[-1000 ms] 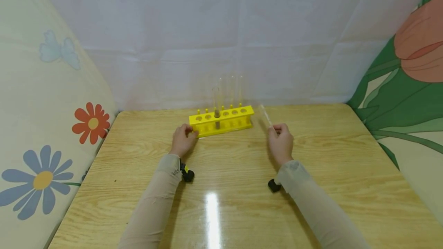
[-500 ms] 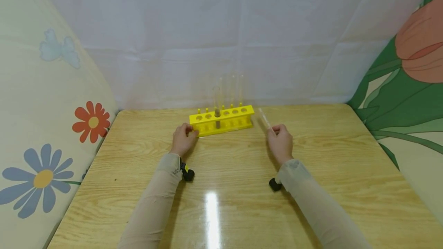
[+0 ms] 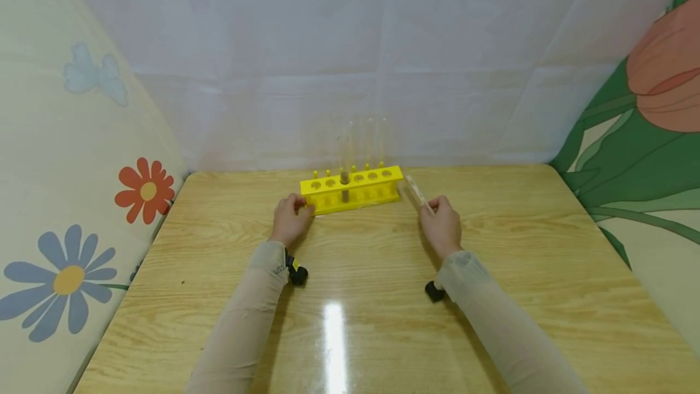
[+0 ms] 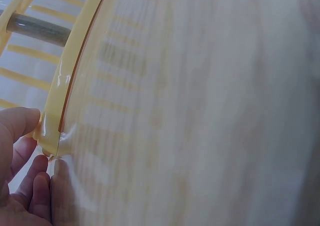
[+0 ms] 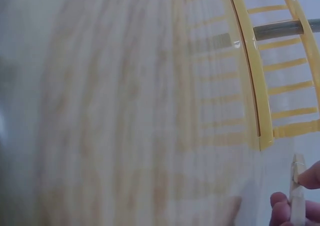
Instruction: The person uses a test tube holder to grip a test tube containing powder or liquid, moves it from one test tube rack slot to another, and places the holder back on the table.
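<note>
A yellow test tube rack [image 3: 365, 183] stands on the table at the back. One upright test tube [image 3: 345, 179] with dark contents sits in its third hole from the left. Clear test tubes [image 3: 369, 141] rise behind the rack's right half. My left hand [image 3: 290, 222] pinches the rack's left end; the left wrist view shows the thumb on the yellow base [image 4: 61, 88] and fingers at its end. Right of the rack, my right hand [image 3: 442, 228] pinches a pale wooden test tube clamp [image 3: 417, 191], slanted towards the rack. Its notched tip [image 5: 298, 160] shows in the right wrist view.
The wood-grain table [image 3: 372, 297] carries a bright light reflection. A white cloth [image 3: 306, 47] hangs behind it. Flower-printed cloths stand at the left [image 3: 33, 199] and right [image 3: 645, 199]. Black wrist cameras sit at the left wrist [image 3: 298, 275] and right wrist [image 3: 434, 292].
My right hand has moved slightly left, bringing the clamp's tip lower and nearer to the rack's right end. The left hand keeps its hold on the rack, which stays in place.
</note>
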Motion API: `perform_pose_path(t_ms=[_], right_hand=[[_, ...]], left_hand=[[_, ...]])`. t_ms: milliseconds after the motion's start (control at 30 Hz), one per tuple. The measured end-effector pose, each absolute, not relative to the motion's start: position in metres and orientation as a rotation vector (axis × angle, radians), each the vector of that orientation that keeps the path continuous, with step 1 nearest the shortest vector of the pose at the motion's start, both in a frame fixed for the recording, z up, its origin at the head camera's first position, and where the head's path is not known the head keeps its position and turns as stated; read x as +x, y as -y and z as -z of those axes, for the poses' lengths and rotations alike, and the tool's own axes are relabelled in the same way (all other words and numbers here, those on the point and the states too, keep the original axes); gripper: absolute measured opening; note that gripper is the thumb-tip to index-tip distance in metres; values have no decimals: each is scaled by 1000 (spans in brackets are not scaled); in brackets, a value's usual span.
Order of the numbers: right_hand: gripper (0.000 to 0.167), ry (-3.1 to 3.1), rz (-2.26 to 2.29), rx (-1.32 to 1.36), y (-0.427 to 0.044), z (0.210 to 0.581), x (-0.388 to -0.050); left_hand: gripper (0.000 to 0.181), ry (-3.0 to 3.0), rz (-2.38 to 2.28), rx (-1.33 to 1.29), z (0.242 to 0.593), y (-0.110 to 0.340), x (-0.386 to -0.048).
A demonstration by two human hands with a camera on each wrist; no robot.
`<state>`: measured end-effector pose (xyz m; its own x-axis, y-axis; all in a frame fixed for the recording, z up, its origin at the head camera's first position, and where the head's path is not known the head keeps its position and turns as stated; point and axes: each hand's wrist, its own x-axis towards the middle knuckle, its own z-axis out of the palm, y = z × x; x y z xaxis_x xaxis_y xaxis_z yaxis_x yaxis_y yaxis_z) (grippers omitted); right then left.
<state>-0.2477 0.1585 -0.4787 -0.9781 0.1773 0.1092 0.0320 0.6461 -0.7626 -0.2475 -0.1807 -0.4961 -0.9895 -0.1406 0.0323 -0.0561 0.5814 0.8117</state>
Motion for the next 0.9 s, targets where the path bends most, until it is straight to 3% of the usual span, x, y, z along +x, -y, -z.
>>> perform_pose_path(t_ms=[900], right_hand=[[21,2740,-1218,-129,-158,476,-247]], left_hand=[[30,2715,1417,173,495,182,-247]])
